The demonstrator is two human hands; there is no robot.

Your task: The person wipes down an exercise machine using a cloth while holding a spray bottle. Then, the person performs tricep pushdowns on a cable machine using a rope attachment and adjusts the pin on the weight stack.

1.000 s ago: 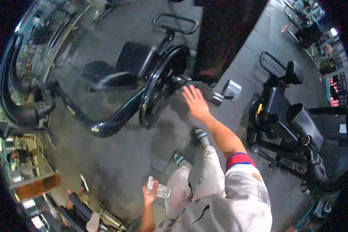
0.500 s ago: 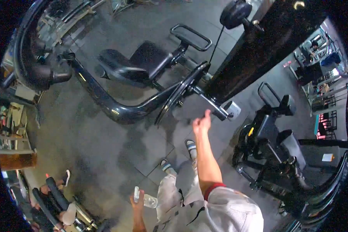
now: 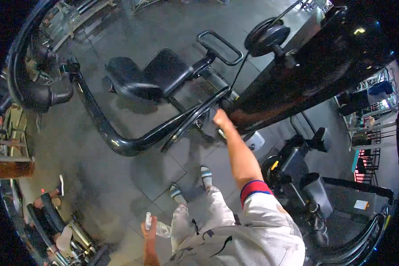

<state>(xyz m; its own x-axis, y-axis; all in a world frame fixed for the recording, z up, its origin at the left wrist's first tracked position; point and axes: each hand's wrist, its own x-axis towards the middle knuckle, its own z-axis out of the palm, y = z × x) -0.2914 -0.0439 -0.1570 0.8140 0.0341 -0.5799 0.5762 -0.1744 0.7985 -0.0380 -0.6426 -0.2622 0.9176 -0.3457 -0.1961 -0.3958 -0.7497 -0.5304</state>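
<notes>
At the bottom, my left hand (image 3: 150,229) is closed around a clear spray bottle (image 3: 164,230) with a white head, held low beside my left leg. My right arm is stretched forward to a black exercise machine. At its end, my right hand (image 3: 220,118) is at the base of the machine's thick black column (image 3: 292,88), close to its curved frame bars (image 3: 195,117). The fingers of that hand are hidden, so what they touch does not show. Above the hand, a black cable runs up to a round pulley (image 3: 266,37).
A padded black seat (image 3: 168,66), a loop handle (image 3: 219,48) and a bent black tube (image 3: 128,146) lie ahead. Another machine (image 3: 297,164) stands at right. At lower left are equipment bars (image 3: 53,213) and part of another person's shoe (image 3: 61,185). Dark tiles cover the floor.
My right hand has moved forward and slightly left, from in front of the machine to its column base. The view has shifted; the spray bottle stays in my left hand.
</notes>
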